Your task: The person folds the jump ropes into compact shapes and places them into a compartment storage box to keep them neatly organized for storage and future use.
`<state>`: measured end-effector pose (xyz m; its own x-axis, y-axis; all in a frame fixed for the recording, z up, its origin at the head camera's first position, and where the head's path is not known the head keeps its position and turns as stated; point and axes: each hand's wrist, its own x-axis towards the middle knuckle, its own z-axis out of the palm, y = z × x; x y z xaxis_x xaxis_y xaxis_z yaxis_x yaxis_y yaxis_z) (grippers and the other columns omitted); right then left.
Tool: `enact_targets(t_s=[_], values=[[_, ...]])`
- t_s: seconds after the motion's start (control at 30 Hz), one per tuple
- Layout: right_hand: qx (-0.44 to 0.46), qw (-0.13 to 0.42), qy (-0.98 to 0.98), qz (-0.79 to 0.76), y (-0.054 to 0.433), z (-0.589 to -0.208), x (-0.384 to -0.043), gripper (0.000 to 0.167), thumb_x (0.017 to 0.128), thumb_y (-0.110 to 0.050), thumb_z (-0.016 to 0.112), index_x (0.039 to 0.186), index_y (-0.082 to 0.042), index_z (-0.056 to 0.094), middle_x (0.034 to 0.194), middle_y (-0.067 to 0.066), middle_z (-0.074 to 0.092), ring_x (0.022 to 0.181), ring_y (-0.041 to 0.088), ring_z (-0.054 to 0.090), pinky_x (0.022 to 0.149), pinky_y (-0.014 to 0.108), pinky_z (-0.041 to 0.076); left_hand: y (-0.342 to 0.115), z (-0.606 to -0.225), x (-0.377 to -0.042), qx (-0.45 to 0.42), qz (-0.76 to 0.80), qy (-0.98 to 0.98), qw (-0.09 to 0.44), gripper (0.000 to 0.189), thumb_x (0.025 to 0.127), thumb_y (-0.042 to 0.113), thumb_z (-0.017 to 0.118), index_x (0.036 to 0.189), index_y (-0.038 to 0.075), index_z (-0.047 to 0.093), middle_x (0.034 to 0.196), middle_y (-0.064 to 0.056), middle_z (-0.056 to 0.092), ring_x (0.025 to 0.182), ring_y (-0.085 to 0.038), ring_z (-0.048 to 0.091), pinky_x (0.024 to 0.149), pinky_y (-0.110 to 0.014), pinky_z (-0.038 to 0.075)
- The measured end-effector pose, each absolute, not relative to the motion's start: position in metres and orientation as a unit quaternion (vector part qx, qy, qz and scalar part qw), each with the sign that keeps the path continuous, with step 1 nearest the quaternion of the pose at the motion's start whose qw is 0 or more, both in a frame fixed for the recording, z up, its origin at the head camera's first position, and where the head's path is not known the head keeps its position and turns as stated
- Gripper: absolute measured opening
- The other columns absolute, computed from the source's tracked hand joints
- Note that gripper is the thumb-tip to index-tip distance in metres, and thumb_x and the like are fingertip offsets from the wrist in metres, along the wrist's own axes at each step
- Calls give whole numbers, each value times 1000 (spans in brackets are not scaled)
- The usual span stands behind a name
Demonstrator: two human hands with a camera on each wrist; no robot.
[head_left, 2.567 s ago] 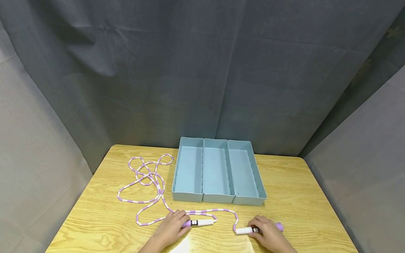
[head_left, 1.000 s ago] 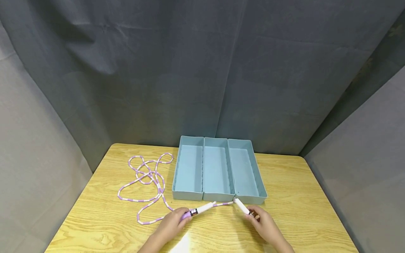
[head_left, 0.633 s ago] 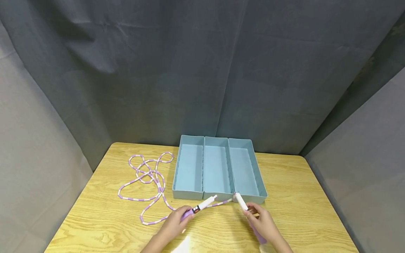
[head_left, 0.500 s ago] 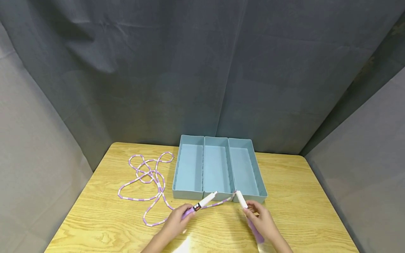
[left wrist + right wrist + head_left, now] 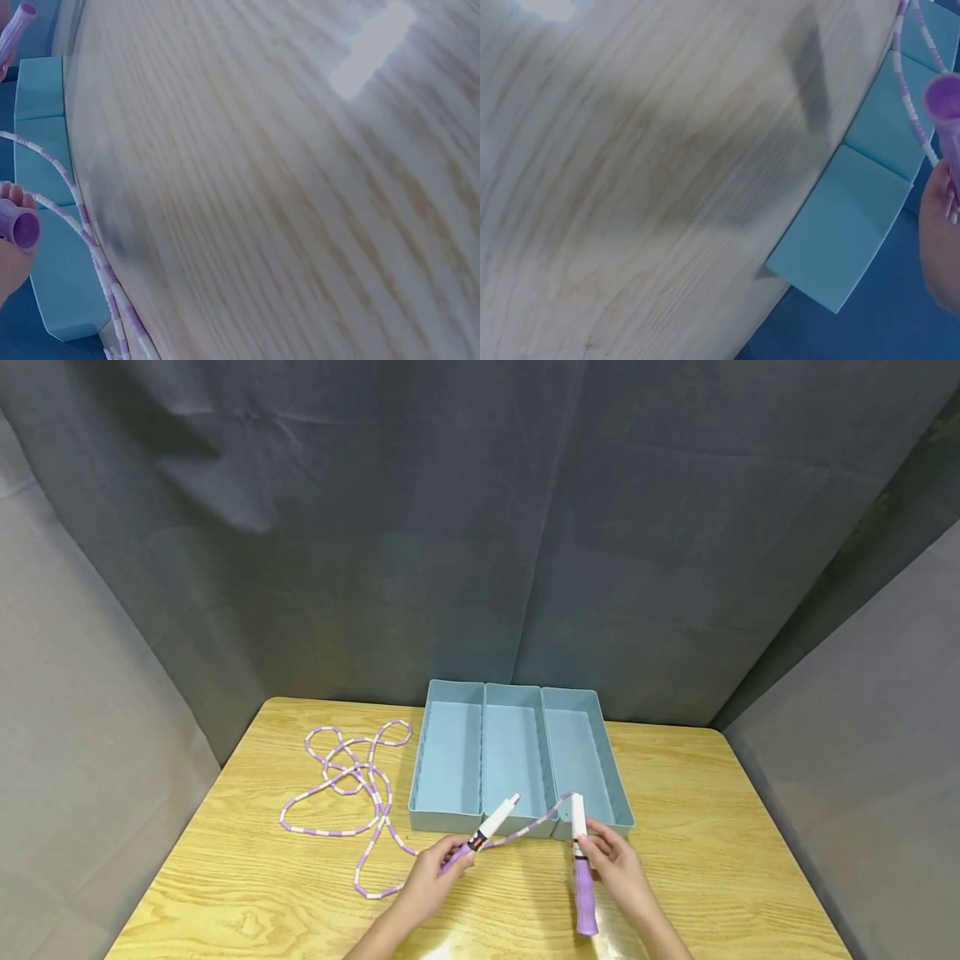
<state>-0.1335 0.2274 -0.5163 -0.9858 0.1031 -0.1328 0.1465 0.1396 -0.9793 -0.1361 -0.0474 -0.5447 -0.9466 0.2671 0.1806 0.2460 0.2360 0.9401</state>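
A jump rope with a purple-and-white beaded cord point(image 5: 378, 810) has a white-and-purple handle at each end. My left hand point(image 5: 435, 877) grips one handle point(image 5: 497, 818), its white end tilted up and to the right. In my right hand point(image 5: 617, 864) the other handle point(image 5: 584, 897) is pinched near its middle, white end up and purple grip hanging down. From that white end the cord droops left past the boxes' front toward my left hand. The left wrist view shows the hollow purple end point(image 5: 27, 229) of the left handle; the right wrist view shows the right handle's purple end point(image 5: 943, 97).
Three light-blue open boxes point(image 5: 447, 820) stand side by side at the back middle of the wooden table point(image 5: 712, 860). Most of the cord lies in loose loops to their left. A dark grey curtain point(image 5: 480, 527) hangs behind, with pale panels point(image 5: 862, 760) at the sides.
Both hands have lifted their handles off the table and moved closer together. The right handle has swung from lying flat to nearly upright, and the cord's front loop has been drawn rightward.
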Motion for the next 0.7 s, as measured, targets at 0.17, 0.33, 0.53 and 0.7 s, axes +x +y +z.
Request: enact_targets(t_s=[0.17,0.33,0.53,0.7], values=[[85,48,716,-691,222,-510,-133,43,92,-11,52,131,3,41,109,27,59,87,27,63,71,35,56,-41,-520,-129,165,632,757,20,19,89,4,54,103,-10,57,83,-23,62,65,-19,60,60,-31,55],[80,59,688,-719,217,-508,-133,43,93,-13,51,131,2,38,112,26,56,89,26,62,72,37,56,-37,-509,-126,158,648,744,29,19,90,5,53,101,-10,56,83,-23,62,66,-27,60,59,-33,55],[88,57,663,-741,212,-507,-135,42,92,-10,51,128,4,36,108,20,55,88,25,62,74,39,56,-32,-511,-127,148,667,728,56,23,92,9,51,104,-11,55,86,-25,62,68,-29,61,63,-41,55],[75,58,646,-758,205,-505,-135,42,91,-6,50,128,6,33,102,15,56,88,21,62,77,42,54,-28,-512,-130,136,686,712,69,24,94,9,49,104,-13,54,86,-25,61,70,-32,61,66,-45,55]])
